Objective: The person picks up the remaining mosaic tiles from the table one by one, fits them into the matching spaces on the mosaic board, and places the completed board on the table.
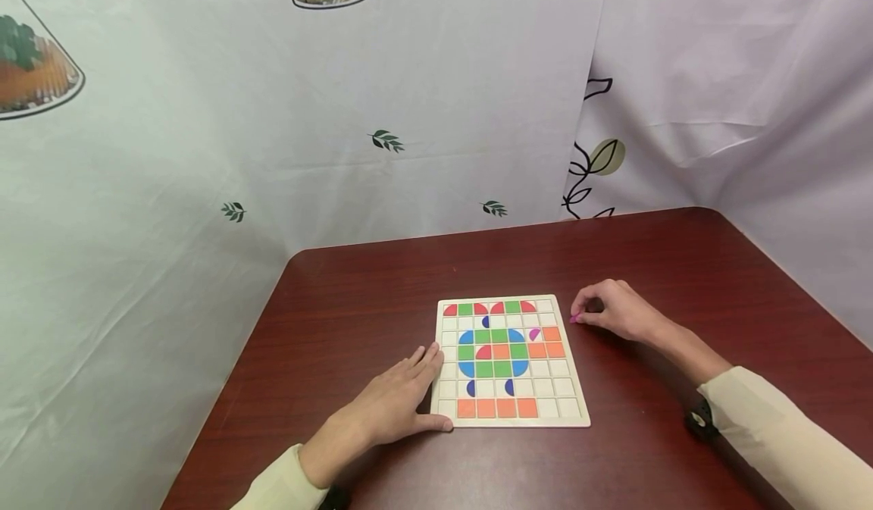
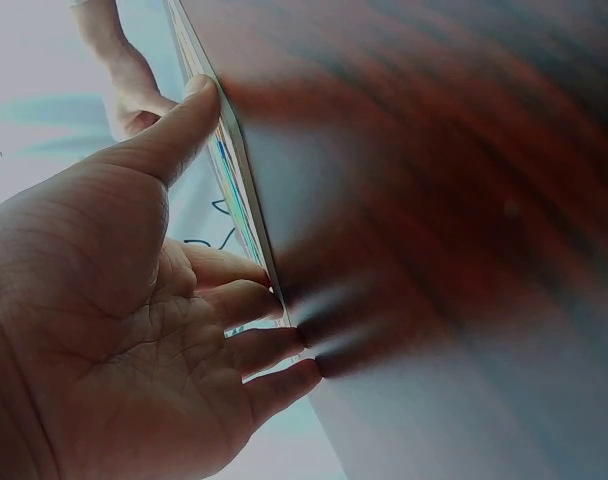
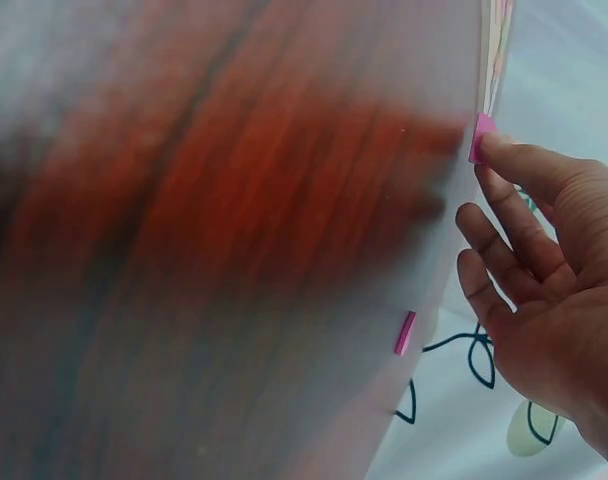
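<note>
A square pale wooden board (image 1: 505,422) with a grid of cells lies on the table, bearing red, green, blue, orange and dark blue flat pieces. Along its left edge rests my left hand (image 1: 395,404), fingers extended and thumb on the near-left corner. Just off the board's upper right edge, my right hand (image 1: 617,313) pinches a small pink tile (image 3: 481,138) between thumb and index finger; the other fingers are loosely bent. A second pink piece (image 3: 405,333) lies on the table beyond that hand in the right wrist view. One pink-and-white piece (image 1: 535,335) sits in the board's right part.
The dark red-brown table (image 1: 355,298) has rounded far corners. A pale cloth (image 1: 436,78) printed with leaves and plants hangs behind it and along the sides. Near the right wrist, a black strap (image 1: 700,420) shows below the sleeve.
</note>
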`<state>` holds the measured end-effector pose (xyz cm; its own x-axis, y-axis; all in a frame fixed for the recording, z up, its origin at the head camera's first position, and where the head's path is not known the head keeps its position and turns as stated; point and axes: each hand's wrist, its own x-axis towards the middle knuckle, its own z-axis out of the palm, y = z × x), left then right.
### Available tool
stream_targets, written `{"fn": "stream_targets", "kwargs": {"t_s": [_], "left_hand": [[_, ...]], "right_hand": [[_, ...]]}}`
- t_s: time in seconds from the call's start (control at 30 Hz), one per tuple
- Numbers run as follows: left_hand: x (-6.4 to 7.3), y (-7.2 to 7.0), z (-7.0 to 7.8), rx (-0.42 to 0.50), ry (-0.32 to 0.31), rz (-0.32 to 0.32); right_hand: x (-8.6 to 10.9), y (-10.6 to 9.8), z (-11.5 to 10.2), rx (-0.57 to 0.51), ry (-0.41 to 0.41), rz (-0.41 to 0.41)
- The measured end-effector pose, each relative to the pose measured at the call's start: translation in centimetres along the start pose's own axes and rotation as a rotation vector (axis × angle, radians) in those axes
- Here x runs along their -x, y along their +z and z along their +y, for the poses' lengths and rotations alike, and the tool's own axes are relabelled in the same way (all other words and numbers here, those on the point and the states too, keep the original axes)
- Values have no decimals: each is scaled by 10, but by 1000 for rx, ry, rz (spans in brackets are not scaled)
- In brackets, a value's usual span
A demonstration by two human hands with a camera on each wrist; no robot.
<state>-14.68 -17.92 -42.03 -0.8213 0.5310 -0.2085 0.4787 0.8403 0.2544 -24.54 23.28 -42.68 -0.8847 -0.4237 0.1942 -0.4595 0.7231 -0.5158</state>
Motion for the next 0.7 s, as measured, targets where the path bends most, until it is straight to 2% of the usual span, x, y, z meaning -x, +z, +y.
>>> {"fn": "stream_targets", "kwargs": {"t_s": [0.2, 0.7], "left_hand": [[0, 1, 0, -1, -3, 0], [0, 0, 0, -2, -1, 0]], "right_hand": [[-1, -4, -4, -20, 38, -7], [-4, -6, -9, -39, 40, 34]]}}
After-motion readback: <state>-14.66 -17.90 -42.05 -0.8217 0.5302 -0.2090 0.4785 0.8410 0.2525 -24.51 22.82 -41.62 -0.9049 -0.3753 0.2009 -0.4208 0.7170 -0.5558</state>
